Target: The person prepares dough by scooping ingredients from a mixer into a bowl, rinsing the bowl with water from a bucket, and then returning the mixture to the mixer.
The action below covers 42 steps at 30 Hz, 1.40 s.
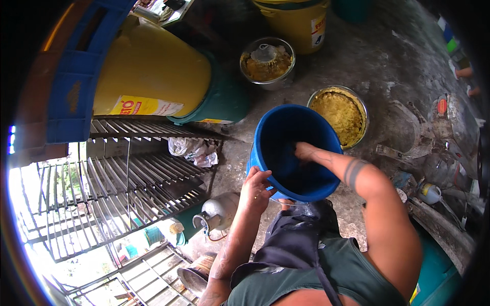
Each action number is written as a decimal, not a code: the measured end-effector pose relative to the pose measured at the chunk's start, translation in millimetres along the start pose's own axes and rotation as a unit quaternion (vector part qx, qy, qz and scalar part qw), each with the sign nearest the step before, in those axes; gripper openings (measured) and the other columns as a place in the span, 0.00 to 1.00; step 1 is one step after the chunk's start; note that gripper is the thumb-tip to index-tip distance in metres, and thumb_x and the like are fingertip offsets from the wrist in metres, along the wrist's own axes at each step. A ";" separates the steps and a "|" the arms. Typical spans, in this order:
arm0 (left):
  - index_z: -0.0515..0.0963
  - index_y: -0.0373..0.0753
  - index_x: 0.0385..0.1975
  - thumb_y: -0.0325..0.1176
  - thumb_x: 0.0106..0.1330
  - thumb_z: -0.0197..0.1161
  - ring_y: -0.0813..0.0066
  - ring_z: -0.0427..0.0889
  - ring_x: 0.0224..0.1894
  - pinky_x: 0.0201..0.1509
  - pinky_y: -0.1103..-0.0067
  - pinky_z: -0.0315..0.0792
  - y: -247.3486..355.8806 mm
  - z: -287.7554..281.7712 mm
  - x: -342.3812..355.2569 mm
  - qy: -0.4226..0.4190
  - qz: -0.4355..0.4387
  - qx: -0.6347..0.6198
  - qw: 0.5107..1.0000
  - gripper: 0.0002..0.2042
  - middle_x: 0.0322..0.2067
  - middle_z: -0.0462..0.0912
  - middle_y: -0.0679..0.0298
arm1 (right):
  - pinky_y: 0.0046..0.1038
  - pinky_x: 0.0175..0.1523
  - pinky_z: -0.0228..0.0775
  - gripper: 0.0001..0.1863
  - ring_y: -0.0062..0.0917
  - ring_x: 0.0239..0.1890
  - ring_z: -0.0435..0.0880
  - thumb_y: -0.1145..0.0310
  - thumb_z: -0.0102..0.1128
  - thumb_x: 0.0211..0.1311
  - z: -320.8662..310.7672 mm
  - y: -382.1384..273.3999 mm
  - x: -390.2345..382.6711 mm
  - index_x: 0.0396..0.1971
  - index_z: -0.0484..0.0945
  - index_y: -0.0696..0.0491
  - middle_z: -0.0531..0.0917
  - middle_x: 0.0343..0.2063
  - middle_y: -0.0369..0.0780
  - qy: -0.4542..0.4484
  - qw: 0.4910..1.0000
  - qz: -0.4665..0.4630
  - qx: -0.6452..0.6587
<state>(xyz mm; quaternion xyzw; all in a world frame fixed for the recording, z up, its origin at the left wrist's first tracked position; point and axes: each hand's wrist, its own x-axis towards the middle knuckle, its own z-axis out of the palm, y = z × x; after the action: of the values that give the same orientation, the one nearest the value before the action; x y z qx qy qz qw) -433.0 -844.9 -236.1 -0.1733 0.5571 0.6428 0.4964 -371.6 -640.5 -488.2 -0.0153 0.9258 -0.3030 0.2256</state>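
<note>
A blue bucket (275, 127) is held tilted in front of my body. My left hand (255, 188) is shut on its near left rim. My right hand (305, 152) reaches down inside it, fingers hidden in the dark interior, so what they touch cannot be made out. Just beyond the bucket, a metal pot (338, 115) of lumpy yellow stuff rests on the concrete floor. A second metal pot (270, 76), with brownish-yellow contents and something clear on top, stands farther back.
Yellow barrels (148, 66) (291, 28), a teal tub (217, 104) and a blue crate (74, 76) surround the back left. Metal racks (102, 181) and a gas cylinder (222, 209) are at left. Metal machine parts (408, 122) lie right. Another person's foot (462, 72) shows at the right edge.
</note>
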 end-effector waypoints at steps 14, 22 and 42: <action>0.72 0.42 0.48 0.27 0.64 0.57 0.69 0.78 0.49 0.55 0.62 0.72 13.3 28.1 -23.2 -0.061 0.032 0.062 0.996 0.13 0.46 0.79 0.65 | 0.41 0.55 0.75 0.19 0.39 0.44 0.85 0.61 0.63 0.57 8.9 13.0 17.6 0.46 0.82 0.54 0.84 0.43 0.49 0.041 0.987 -0.083 -0.129; 0.70 0.45 0.35 0.26 0.62 0.63 0.76 0.73 0.39 0.40 0.71 0.69 0.6 20.6 -28.4 -0.061 0.002 0.101 0.993 0.08 0.32 0.72 0.71 | 0.41 0.55 0.75 0.19 0.39 0.44 0.85 0.61 0.62 0.57 13.0 19.1 2.7 0.46 0.82 0.54 0.84 0.44 0.49 0.127 0.975 -0.102 -0.154; 0.74 0.49 0.36 0.34 0.63 0.60 0.67 0.79 0.43 0.55 0.61 0.68 -5.9 -30.9 48.3 0.008 -0.047 -0.015 0.999 0.05 0.39 0.79 0.66 | 0.32 0.45 0.75 0.06 0.31 0.38 0.79 0.64 0.63 0.57 -114.3 1.5 -155.1 0.28 0.76 0.48 0.75 0.32 0.37 0.367 0.917 -0.058 -0.147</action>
<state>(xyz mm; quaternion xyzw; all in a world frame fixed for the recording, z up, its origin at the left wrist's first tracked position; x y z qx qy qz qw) -459.9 -851.5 -286.7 -0.2115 0.5428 0.6254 0.5192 -281.0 -550.3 -344.0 0.0103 0.9750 -0.1607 -0.1532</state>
